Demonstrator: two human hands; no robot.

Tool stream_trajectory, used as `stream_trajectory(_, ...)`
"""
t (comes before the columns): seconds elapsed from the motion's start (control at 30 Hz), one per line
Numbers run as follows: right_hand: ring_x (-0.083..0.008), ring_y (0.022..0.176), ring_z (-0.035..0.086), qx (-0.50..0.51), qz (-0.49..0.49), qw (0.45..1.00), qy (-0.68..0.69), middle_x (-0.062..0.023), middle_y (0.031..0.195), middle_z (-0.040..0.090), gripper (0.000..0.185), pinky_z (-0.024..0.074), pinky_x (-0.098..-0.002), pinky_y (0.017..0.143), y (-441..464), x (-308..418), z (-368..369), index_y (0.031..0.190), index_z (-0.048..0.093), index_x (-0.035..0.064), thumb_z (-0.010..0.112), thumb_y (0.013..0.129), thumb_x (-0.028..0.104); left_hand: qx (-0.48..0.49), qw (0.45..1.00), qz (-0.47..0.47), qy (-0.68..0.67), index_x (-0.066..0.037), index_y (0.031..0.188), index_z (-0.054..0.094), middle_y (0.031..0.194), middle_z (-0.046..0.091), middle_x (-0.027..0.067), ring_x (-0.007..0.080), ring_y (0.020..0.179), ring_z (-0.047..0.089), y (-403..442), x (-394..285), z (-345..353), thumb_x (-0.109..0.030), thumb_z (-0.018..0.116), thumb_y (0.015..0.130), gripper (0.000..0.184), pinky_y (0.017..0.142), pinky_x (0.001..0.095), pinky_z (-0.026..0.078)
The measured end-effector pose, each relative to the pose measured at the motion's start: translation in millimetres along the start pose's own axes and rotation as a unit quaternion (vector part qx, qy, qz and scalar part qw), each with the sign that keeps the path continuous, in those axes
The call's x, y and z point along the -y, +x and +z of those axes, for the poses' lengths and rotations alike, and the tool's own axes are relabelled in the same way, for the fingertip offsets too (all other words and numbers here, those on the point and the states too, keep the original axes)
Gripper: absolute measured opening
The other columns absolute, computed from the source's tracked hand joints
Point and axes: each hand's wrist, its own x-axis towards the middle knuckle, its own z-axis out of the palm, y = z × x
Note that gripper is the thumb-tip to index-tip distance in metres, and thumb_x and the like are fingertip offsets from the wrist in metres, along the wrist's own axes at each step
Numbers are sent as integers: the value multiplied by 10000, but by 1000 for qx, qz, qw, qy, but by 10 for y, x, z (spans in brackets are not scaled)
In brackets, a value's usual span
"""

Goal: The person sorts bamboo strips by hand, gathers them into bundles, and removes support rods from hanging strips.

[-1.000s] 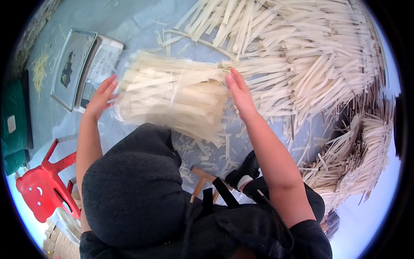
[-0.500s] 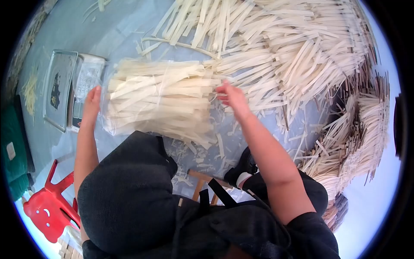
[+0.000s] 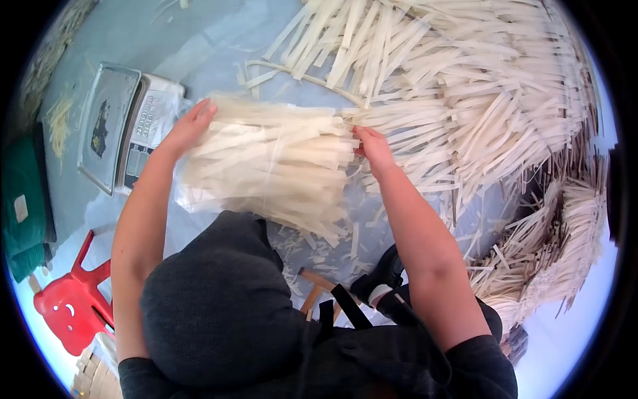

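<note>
A clear plastic bag packed with pale flat strips (image 3: 272,156) lies on the grey floor in front of my knee, its strips running roughly left to right. My left hand (image 3: 193,125) is at the bag's upper left corner, fingers closed near the plastic; whether it grips the plastic is too blurred to tell. At the right end of the bag, my right hand (image 3: 373,147) has its fingers pinched together at the bag's mouth, beside the strip ends. What lies between those fingertips is too small to make out.
Loose strips (image 3: 492,86) spread across the upper right, with a stacked pile (image 3: 565,233) below. A scale (image 3: 143,126) with a metal tray stands at the left. A red stool (image 3: 70,309) and green fabric (image 3: 26,199) are farther left. A wooden stool leg (image 3: 312,276) shows below the bag.
My left hand has moved from the bag's left side up onto its upper left corner. The fingers of my right hand, outstretched at first, have closed at the right end.
</note>
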Motion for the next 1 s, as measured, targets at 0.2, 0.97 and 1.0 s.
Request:
stream_trajectory(0.2,-239,1101,560,67,-64,996,12,-136,1172,639,557,396,-303,974,-328,130,310,1246,587,5,554,906,444,-11,994,-54,-99,-113,1443,385,1431,442,145,268,1334,393,-465,-236,-181,-444,589,910,660,1093,354,292)
stream_trajectory(0.97,-294,978,647,-137,-132,778,-599,-150,1040,683,383,497,-368,871,-2488,609,-3005,1156,634,104,617,853,337,-122,918,309,217,-131,1316,537,1437,418,166,343,1346,358,-1124,-866,-303,-328,553,950,415,1093,414,303)
stream_trajectory(1.0,-299,967,648,-160,-123,778,-595,-149,1035,684,379,498,-372,863,-2649,619,-3118,1162,630,106,617,852,325,-78,931,310,174,-122,1285,569,1398,465,183,318,1323,406,-1298,-1134,-415,-305,569,946,385,1086,385,314)
